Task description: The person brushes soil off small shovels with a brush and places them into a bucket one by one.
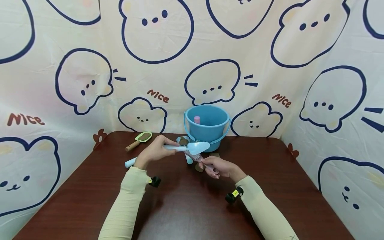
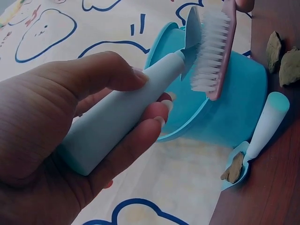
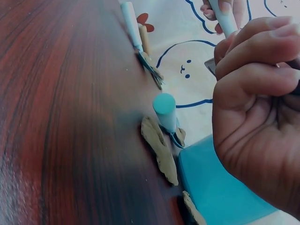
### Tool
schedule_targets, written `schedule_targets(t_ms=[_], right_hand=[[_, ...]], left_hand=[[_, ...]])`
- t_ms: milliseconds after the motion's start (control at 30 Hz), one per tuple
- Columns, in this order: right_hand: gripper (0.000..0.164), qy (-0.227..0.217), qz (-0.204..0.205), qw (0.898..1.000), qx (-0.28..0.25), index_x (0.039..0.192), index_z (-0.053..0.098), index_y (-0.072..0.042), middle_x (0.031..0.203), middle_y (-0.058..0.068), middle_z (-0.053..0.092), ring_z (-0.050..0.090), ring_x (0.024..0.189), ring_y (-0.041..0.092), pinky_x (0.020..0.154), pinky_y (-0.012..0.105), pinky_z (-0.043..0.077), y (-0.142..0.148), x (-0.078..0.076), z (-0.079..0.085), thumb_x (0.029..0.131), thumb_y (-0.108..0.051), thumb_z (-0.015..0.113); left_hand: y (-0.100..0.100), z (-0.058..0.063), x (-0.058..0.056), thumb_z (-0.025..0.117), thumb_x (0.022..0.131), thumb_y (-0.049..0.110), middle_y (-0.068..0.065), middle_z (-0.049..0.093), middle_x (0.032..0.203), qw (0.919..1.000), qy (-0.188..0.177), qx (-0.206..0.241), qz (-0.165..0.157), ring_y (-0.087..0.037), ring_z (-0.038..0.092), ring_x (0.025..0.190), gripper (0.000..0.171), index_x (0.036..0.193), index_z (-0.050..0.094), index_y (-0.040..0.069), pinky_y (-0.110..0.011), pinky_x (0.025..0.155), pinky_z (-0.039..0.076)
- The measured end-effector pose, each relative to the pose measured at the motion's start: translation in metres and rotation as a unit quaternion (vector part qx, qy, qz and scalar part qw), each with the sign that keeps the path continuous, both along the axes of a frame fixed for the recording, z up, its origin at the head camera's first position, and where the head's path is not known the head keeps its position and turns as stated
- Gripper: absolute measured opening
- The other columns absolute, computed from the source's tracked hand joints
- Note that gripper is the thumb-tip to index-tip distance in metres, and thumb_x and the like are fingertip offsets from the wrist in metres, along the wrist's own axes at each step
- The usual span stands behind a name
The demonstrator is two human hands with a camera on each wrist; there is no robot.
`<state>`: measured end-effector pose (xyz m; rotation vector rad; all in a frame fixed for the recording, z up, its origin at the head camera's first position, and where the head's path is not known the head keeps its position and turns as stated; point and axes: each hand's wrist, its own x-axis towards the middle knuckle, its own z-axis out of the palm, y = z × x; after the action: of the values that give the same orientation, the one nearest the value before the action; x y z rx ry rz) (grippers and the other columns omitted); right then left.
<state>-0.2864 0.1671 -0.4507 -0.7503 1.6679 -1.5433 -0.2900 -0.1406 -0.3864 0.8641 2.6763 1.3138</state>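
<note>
My left hand point(image 1: 154, 151) holds a light-blue hand trowel point(image 2: 122, 110) by its thick pale handle, thumb along the top. The trowel's blade point(image 1: 199, 147) points right, in front of the bucket. My right hand point(image 1: 222, 166) grips a pink brush point(image 2: 226, 51) by its handle, with fingers curled round it. Its white bristles point(image 2: 212, 56) are right at the blade in the left wrist view. In the right wrist view the right hand point(image 3: 255, 89) hides most of the brush. Brown lumps point(image 1: 199, 167) lie on the table below the right hand.
A blue bucket point(image 1: 207, 133) stands at the table's back, a pink stick point(image 1: 196, 120) inside. Before it lies a second trowel point(image 2: 267, 124) bearing a brown lump point(image 2: 233, 168). Left are a green-rimmed scoop point(image 1: 138, 141) with a wooden handle and a pale-handled fork point(image 3: 149, 65).
</note>
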Motion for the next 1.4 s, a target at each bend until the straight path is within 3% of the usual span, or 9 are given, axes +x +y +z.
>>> schedule_targets(t_ms=[233, 533, 833, 1000, 1200, 1400], right_hand=[[0.031, 0.013, 0.008, 1.0, 0.007, 0.102, 0.056, -0.004, 0.056, -0.005, 0.05, 0.048, 0.043, 0.005, 0.046, 0.021, 0.042, 0.006, -0.003, -0.001, 0.111, -0.021, 0.031], [0.04, 0.01, -0.017, 1.0, 0.006, 0.106, 0.047, 0.012, 0.054, -0.005, 0.048, 0.047, 0.042, 0.004, 0.045, 0.021, 0.041, 0.013, -0.003, 0.002, 0.111, -0.025, 0.031], [0.035, 0.019, -0.025, 0.999, -0.008, 0.104, 0.052, 0.0, 0.053, -0.008, 0.047, 0.045, 0.041, 0.003, 0.044, 0.019, 0.038, 0.023, -0.006, 0.008, 0.112, -0.024, 0.027], [0.034, 0.024, -0.015, 0.999, -0.031, 0.103, 0.056, -0.008, 0.055, -0.008, 0.049, 0.047, 0.042, 0.002, 0.045, 0.019, 0.039, 0.03, -0.009, 0.009, 0.113, -0.023, 0.027], [0.035, 0.022, -0.011, 0.998, -0.057, 0.103, 0.057, -0.009, 0.056, -0.007, 0.05, 0.048, 0.043, 0.002, 0.045, 0.017, 0.04, 0.035, -0.009, 0.011, 0.113, -0.02, 0.025], [0.035, 0.027, -0.012, 0.999, -0.038, 0.103, 0.056, -0.009, 0.055, -0.008, 0.05, 0.048, 0.043, 0.002, 0.045, 0.018, 0.04, 0.031, -0.009, 0.009, 0.113, -0.023, 0.025]], left_hand=[[-0.001, -0.001, 0.0, 0.074, 0.089, 0.003, -0.011, 0.072, 0.076, 0.9997, -0.018, -0.016, -0.001, -0.018, 0.053, 0.054, 0.024, 0.112, 0.077, -0.001, -0.029, 0.054, 0.047], [-0.005, 0.001, 0.002, 0.073, 0.088, 0.004, -0.018, 0.071, 0.076, 0.9993, -0.019, -0.03, 0.01, -0.017, 0.052, 0.054, 0.023, 0.111, 0.078, 0.002, -0.032, 0.056, 0.047], [-0.009, 0.0, -0.002, 0.075, 0.086, 0.004, -0.004, 0.074, 0.078, 0.9994, 0.007, -0.031, 0.011, -0.018, 0.053, 0.06, 0.022, 0.107, 0.079, 0.004, -0.033, 0.06, 0.047], [-0.011, 0.002, 0.0, 0.078, 0.086, 0.006, -0.005, 0.076, 0.084, 0.9995, 0.014, -0.027, 0.013, -0.018, 0.057, 0.068, 0.02, 0.105, 0.08, 0.004, -0.033, 0.064, 0.049], [-0.012, 0.003, 0.0, 0.077, 0.086, 0.004, -0.005, 0.073, 0.076, 0.9999, 0.012, -0.004, 0.004, -0.018, 0.048, 0.058, 0.019, 0.104, 0.081, 0.005, -0.029, 0.057, 0.043], [-0.012, 0.004, 0.001, 0.076, 0.086, 0.003, -0.006, 0.072, 0.074, 0.9999, 0.011, 0.012, -0.001, -0.019, 0.045, 0.055, 0.019, 0.105, 0.08, 0.004, -0.028, 0.054, 0.04]])
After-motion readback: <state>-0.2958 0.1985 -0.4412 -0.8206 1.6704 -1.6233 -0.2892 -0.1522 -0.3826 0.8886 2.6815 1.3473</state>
